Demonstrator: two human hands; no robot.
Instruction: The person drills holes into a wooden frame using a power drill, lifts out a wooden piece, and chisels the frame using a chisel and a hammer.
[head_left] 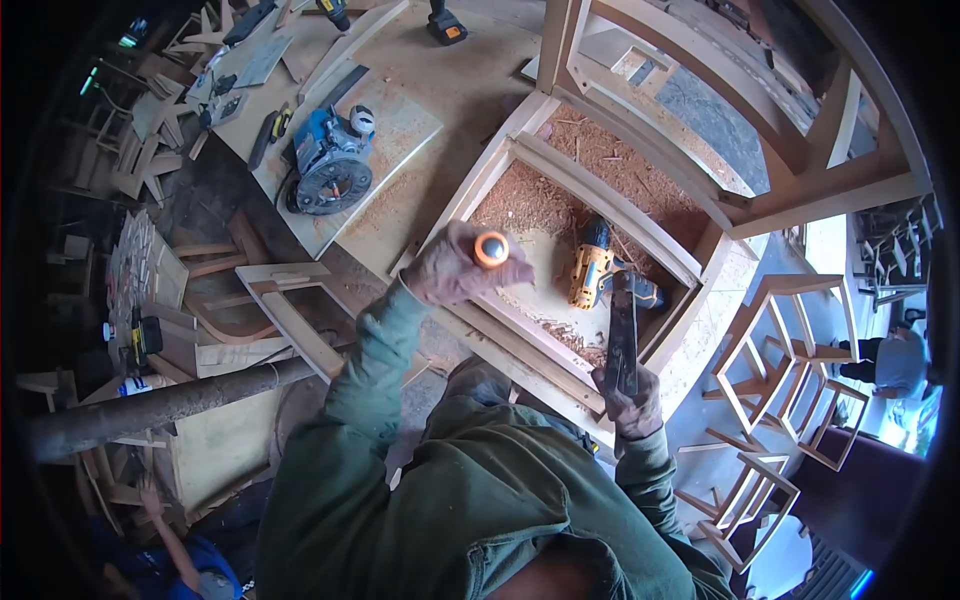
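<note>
My left hand [445, 268] grips an upright tool with an orange handle [491, 249]. Its round grey end cap faces me, like a chisel's, and the lower part is hidden. It stands over the near-left rail of a wooden frame [612, 166]. In my right hand [636, 408] is a long dark bar-like tool [622, 335], pointing away from me; I cannot tell its exact kind. A yellow cordless drill [592, 265] lies inside the frame, just beyond that bar. Wood shavings [520, 200] cover much of the board under the frame.
Far left, a blue router [333, 165] sits on a board. Another cordless tool [446, 24] stands at the back. Tall chair framing [770, 110] rises on the right. Chair frames [790, 350] stand on the floor, with one person [900, 360] beyond and another person [205, 580] lower left.
</note>
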